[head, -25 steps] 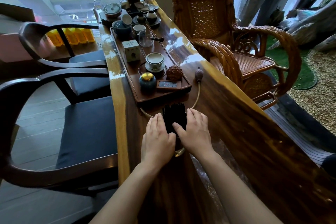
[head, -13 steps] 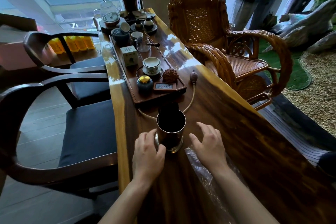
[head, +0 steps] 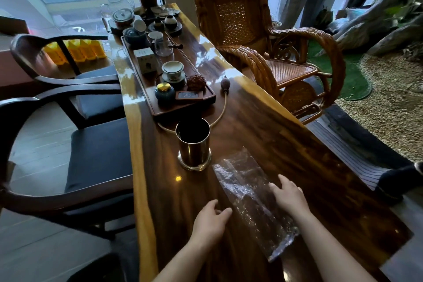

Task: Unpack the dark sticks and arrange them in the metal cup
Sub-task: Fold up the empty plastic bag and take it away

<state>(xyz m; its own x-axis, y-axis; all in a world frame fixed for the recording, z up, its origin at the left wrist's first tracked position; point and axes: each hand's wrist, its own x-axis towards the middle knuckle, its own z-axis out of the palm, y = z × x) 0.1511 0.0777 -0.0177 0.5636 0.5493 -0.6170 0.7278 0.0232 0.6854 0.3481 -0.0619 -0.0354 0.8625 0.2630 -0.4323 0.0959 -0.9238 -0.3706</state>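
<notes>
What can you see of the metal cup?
The metal cup stands upright on the wooden table, between the tea tray and the plastic wrapper. It is a shiny brass-toned cylinder with a flared base ring. Its inside is dark, contents unclear. Left hand and right hand lie apart from it.

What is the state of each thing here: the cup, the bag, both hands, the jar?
metal cup: upright, untouched, inside too dark to read
plastic bag: flat on table, crumpled
right hand: open, fingers on bag
left hand: relaxed, holding nothing, beside bag
blue jar: lid on
</notes>
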